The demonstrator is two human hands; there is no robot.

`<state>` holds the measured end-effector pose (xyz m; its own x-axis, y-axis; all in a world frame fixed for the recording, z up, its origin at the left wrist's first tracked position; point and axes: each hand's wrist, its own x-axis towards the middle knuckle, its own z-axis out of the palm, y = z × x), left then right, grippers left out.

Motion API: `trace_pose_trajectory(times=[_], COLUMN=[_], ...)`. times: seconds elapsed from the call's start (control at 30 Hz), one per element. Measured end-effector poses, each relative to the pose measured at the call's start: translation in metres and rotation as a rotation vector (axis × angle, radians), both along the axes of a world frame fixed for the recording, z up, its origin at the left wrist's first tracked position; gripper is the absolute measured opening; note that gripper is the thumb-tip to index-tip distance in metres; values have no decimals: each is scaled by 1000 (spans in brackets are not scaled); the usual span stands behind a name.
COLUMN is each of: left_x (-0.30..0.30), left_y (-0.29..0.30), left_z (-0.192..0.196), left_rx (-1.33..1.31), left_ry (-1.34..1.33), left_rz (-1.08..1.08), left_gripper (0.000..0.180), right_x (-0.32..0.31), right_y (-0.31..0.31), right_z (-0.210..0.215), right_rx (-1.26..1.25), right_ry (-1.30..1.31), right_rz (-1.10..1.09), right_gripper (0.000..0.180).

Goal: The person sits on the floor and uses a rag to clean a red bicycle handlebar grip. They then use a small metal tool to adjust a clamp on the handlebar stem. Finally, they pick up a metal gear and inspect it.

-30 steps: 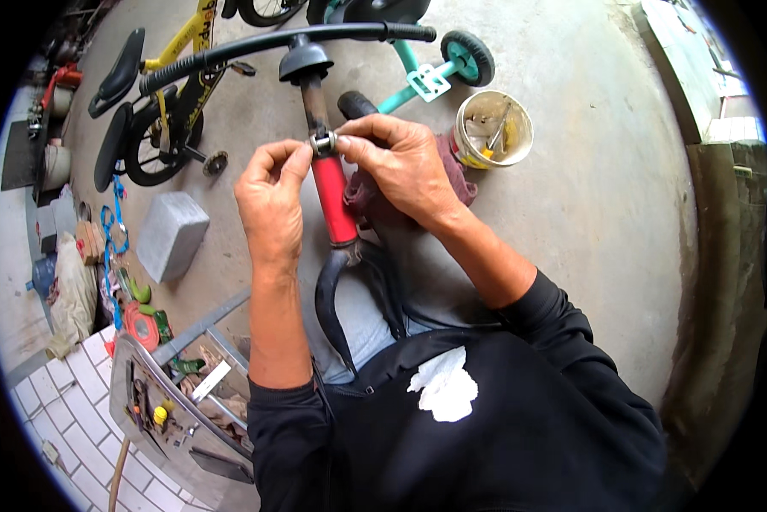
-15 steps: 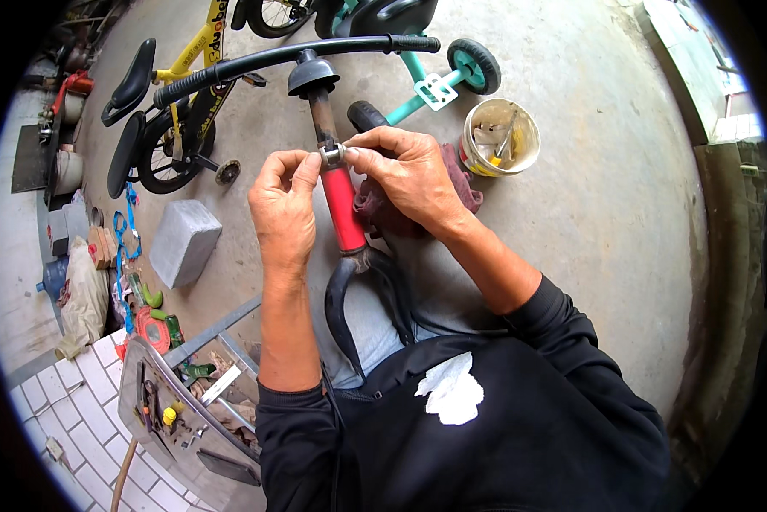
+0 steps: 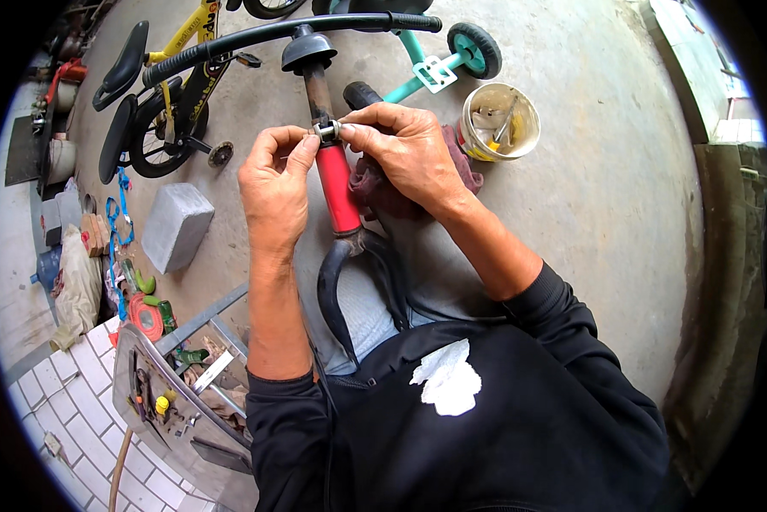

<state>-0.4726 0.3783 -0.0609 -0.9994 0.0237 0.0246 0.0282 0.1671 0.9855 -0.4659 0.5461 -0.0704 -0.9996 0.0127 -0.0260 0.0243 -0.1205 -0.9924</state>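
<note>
Concrete floor (image 3: 588,213) spreads out on both sides of the red tube (image 3: 339,192). Yellow-and-black bicycle (image 3: 204,90), well off to the tube's left and further out. Teal ride-on frame (image 3: 403,90) with black wheels, beyond the tube and to its right. Black handlebar (image 3: 264,37), long, slightly bowed, lies crosswise beyond the tube's far end. Grey tray (image 3: 179,444) with loose tools, left of the tube and nearer the person. Black fork (image 3: 328,294) joins the tube's near end, its two curved legs running toward the lap.

Grey block (image 3: 176,228), left of the tube, apart from it. Whitish bucket (image 3: 527,128), right of the tube, a yellow-handled tool inside. Dark maroon cloth (image 3: 383,194), just right of the tube, partly under the right hand (image 3: 413,158). Rusty post (image 3: 319,94) runs on from the tube's far end, through a black cup (image 3: 307,53) below the handlebar.

Smallest: metal clamp (image 3: 325,132), right at the tube's far end. Left hand (image 3: 273,188) pinches its left side, thumb to forefinger; right hand pinches its right side the same way. Any smaller part between the fingertips: can't tell.
</note>
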Motion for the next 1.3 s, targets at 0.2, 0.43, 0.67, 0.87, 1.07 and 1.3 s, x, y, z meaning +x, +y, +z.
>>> trace_pose_trajectory(times=[0.2, 0.43, 0.67, 0.87, 1.07, 1.3], left_x=[-2, -4, -5, -10, -9, 38], left_y=[1, 1, 0, -11, -8, -3], left_z=[2, -2, 1, -14, -14, -27], left_rx=[45, -55, -101, -278, 35, 5], left_ry=[45, -6, 41, 283, 128, -124], left_rz=[-19, 3, -43, -112, -47, -94], left_gripper=[12, 15, 13, 10, 26, 59], right_x=[-3, -3, -3, -5, -6, 12], right_y=[2, 1, 1, 2, 21, 53], right_z=[-3, -5, -2, -1, 0, -13], right_rx=[-7, -10, 2, 5, -2, -8], right_ry=[-9, -14, -3, 5, -126, -263], right_rz=[17, 15, 16, 38, -24, -46], right_gripper=[18, 17, 17, 17, 22, 28])
